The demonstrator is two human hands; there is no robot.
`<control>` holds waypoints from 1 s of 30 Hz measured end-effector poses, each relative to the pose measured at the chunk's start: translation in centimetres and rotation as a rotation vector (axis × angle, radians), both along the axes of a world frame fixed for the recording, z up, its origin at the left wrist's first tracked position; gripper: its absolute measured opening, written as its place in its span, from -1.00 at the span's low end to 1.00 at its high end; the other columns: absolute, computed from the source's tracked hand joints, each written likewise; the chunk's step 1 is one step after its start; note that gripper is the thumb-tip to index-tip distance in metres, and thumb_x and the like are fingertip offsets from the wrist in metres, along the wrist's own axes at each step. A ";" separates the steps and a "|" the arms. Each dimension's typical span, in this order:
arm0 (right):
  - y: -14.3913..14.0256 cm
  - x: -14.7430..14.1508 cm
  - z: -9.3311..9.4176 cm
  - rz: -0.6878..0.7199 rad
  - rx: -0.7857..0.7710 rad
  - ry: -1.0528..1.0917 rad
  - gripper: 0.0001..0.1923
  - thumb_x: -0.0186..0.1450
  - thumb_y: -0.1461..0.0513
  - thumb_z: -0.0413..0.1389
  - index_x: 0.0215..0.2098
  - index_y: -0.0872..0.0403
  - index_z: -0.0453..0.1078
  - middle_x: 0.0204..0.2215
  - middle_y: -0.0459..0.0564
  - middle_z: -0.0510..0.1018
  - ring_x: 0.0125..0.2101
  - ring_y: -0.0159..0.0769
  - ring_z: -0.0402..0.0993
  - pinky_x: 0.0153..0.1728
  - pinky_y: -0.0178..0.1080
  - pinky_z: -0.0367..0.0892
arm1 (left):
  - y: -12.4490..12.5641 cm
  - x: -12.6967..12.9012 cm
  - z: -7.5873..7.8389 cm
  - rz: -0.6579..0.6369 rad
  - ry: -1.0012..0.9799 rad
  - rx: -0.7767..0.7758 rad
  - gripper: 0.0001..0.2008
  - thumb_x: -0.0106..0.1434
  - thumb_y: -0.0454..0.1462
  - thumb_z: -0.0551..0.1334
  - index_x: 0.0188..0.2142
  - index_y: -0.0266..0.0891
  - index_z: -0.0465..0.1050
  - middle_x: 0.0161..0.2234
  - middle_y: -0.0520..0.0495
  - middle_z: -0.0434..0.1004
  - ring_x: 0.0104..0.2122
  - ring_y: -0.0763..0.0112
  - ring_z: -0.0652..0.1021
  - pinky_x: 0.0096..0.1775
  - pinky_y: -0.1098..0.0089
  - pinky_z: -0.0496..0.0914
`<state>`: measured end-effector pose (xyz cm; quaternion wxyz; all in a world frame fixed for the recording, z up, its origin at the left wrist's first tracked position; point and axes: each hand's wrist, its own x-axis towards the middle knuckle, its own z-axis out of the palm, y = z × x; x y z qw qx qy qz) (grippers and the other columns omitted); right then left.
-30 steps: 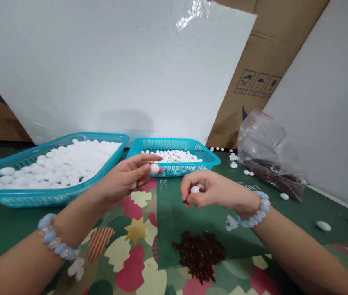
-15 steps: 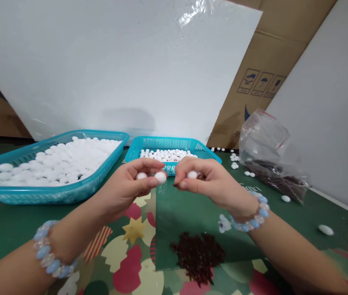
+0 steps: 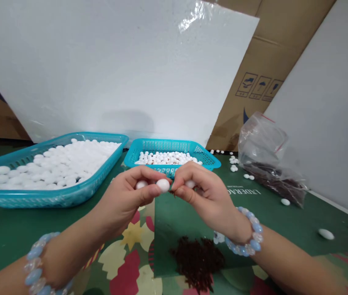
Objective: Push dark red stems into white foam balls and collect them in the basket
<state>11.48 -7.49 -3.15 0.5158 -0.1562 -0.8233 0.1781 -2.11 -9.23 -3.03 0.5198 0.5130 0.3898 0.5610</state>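
Pinching white bead [image 3: 163, 185], left hand [image 3: 127, 196], right hand [image 3: 203, 192] touching

White bead [image 3: 163, 185] — round, pinched aloft.

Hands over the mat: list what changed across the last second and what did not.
The right hand rose from above the dark pile and moved left until its fingers met the left hand at the white bead pinched there. The left hand shifted slightly right and kept its beads. Neither let go. Both blue baskets, the plastic bag and the loose beads stayed put.
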 end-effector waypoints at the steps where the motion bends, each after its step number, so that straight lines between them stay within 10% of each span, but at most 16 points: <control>1: 0.0 -0.1 -0.1 -0.014 0.007 0.010 -0.88 0.09 0.34 -0.07 -0.59 0.13 0.18 -0.65 -0.14 0.24 -0.59 -0.53 0.15 -0.61 -0.47 0.13 | -0.1 0.1 0.0 0.009 -0.031 -0.019 -0.90 -0.29 -0.33 0.25 -0.71 -0.26 0.33 -0.71 0.11 0.25 -0.72 0.71 0.15 -0.69 0.62 0.02; 30: -0.7 -1.0 -1.6 -0.084 0.038 0.179 -0.87 0.07 0.38 -0.07 -0.59 0.10 0.10 -0.61 -0.12 0.23 -0.57 -0.50 0.21 -0.57 -0.42 0.17 | -0.9 0.5 -0.6 0.012 0.098 0.279 -0.83 -0.19 -0.45 0.14 -0.79 -0.25 0.23 -0.75 0.13 0.03 -0.69 0.63 0.15 -0.66 0.55 0.04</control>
